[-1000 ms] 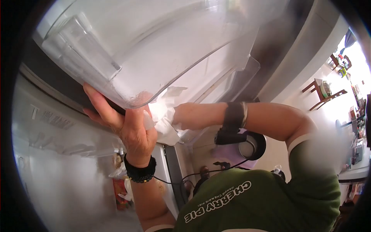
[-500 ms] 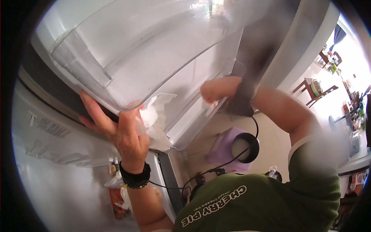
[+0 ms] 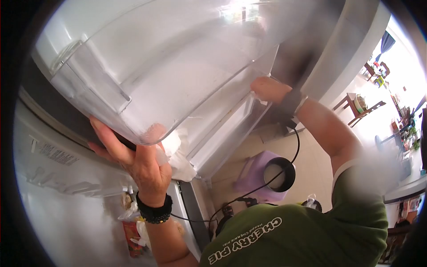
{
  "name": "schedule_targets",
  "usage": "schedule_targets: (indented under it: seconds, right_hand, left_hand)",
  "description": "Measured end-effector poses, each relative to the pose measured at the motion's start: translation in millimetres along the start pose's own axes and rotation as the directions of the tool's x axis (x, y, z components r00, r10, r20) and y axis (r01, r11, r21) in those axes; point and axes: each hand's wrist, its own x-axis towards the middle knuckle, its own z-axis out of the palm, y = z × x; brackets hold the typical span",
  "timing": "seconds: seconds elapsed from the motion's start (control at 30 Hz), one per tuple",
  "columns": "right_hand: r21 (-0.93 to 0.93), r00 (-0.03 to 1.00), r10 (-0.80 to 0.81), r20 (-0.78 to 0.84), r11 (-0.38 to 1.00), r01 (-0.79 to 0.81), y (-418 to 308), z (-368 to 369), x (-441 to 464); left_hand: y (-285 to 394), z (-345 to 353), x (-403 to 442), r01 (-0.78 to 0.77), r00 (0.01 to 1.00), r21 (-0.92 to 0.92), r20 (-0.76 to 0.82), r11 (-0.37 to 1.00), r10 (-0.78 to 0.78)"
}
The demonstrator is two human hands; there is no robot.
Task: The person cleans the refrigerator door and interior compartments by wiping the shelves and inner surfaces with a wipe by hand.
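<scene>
My left hand [image 3: 144,167] grips the edge of an open fridge door [image 3: 42,84], fingers on the dark rim and thumb tucked behind a clear door bin [image 3: 147,104]. Crumpled white tissue or cloth [image 3: 180,162] lies beside that thumb. At the far end of the lower door shelf [image 3: 218,142], my right hand [image 3: 269,90] is closed, fingers pointing down into it. A small whitish bit shows under those fingers; what it is cannot be made out.
Below the door stands a purple stool [image 3: 253,171] with a dark round pot [image 3: 291,175] on it. A black cable [image 3: 262,188] runs across in front. Food packages [image 3: 132,236] lie inside the fridge at lower left. A wooden chair [image 3: 358,109] is in the room behind.
My right hand has moved along the lower door shelf, away from my left hand and toward the far end. The left hand keeps its hold on the door edge. The view has shifted slightly.
</scene>
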Motion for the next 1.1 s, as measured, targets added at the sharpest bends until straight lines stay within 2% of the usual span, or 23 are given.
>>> schedule_targets:
  seconds: [0.07,0.17,0.27,0.3,0.33,0.37,0.4,0.43,0.5,0.53,0.6,0.67,0.7,0.73,0.77,0.8,0.83,0.87,0.9,1.0,1.1]
  right_hand:
    - [-0.028,0.983,0.11,-0.148,0.993,-0.116,-7.2,-0.9,4.3]
    - [-0.068,0.987,0.094,-0.129,0.992,-0.103,-13.6,15.9,15.2]
    - [0.283,0.972,-0.102,-0.211,0.946,0.161,-43.3,19.0,25.3]
    - [0.359,0.996,-0.086,-0.006,0.93,0.083,-68.2,9.4,30.5]
    - [0.426,0.983,-0.182,0.036,0.892,0.149,-91.3,14.2,37.5]
    - [0.565,0.95,-0.294,-0.103,0.769,0.299,-117.0,12.8,33.7]
    - [0.582,0.911,-0.381,-0.158,0.709,0.397,-142.3,20.7,36.0]
    - [0.581,0.849,-0.518,-0.104,0.661,0.475,-163.1,10.9,35.3]
    - [0.655,0.831,-0.555,-0.039,0.614,0.441,-202.4,6.5,32.1]
    - [0.658,0.82,-0.564,-0.1,0.581,0.48,-200.3,6.1,32.3]
    - [0.659,0.793,-0.569,-0.219,0.513,0.55,-194.5,11.5,29.1]
    - [0.586,0.782,-0.499,-0.374,0.526,0.616,-159.0,17.8,23.0]
    - [0.449,0.87,-0.477,-0.128,0.754,0.48,-141.3,12.9,23.5]
    - [0.365,0.821,-0.469,-0.325,0.739,0.566,-111.8,21.7,21.1]
    - [0.138,0.818,-0.43,-0.382,0.849,0.51,-83.9,32.6,19.7]
    - [0.153,0.94,-0.3,-0.16,0.934,0.324,-68.3,14.1,18.9]
    - [0.123,0.989,-0.132,0.066,0.985,0.123,-56.1,-2.7,15.7]
    - [-0.034,0.971,-0.195,-0.138,0.981,0.192,-36.6,6.7,7.4]
    - [-0.202,0.905,-0.278,-0.323,0.954,0.221,-20.6,16.4,2.8]
    - [-0.287,0.989,0.071,-0.129,0.952,-0.105,-7.0,10.3,13.8]
    - [-0.309,0.957,0.137,-0.256,0.926,-0.216,-7.5,-4.6,3.3]
  left_hand:
    - [-1.3,0.0,0.9,-0.007,1.0,0.011,0.008,1.0,0.007]
    - [-1.7,0.6,-1.5,0.004,1.0,0.014,0.022,1.0,-0.005]
    - [-0.2,4.2,-1.8,0.008,1.0,-0.021,-0.007,1.0,-0.008]
    - [-0.2,4.1,-2.9,0.007,1.0,-0.027,0.002,1.0,-0.006]
    - [-0.2,4.0,-4.0,0.005,1.0,-0.032,0.01,0.999,-0.005]
    - [-0.2,3.9,-4.9,0.004,1.0,-0.038,0.019,0.999,-0.004]
    - [1.1,1.4,-4.3,0.005,0.999,-0.029,0.034,1.0,-0.004]
    - [-0.1,1.9,-5.5,0.013,0.999,-0.038,0.033,0.999,-0.012]
    - [-2.2,2.4,-8.0,0.03,0.999,-0.055,0.031,0.998,-0.028]
    - [-3.8,2.1,-10.2,0.054,0.998,-0.078,0.04,0.995,-0.051]
    - [-0.2,3.0,-7.7,0.004,1.0,-0.016,0.011,1.0,-0.004]
    - [-1.8,0.8,-7.3,-0.007,0.999,-0.004,0.043,1.0,0.007]
    - [-2.2,-0.8,-8.4,-0.008,0.998,0.005,0.059,1.0,0.007]
    - [-1.4,-1.1,-9.2,-0.002,0.998,0.014,0.056,1.0,0.001]
    - [-1.0,0.0,-8.3,0.004,0.999,0.025,0.048,1.0,-0.005]
    - [-0.3,0.5,-7.2,0.007,0.999,0.03,0.031,1.0,-0.008]
    - [0.4,1.1,-5.9,0.01,1.0,0.034,0.014,0.999,-0.011]
    - [1.0,2.8,-5.7,0.011,1.0,0.029,-0.009,1.0,-0.011]
    - [1.8,2.5,-4.7,0.002,1.0,0.031,-0.011,1.0,-0.002]
    - [1.2,0.5,-4.8,-0.033,0.999,0.053,0.033,0.998,0.031]
    - [1.5,8.8,-4.2,-0.015,0.995,0.027,-0.094,1.0,0.017]
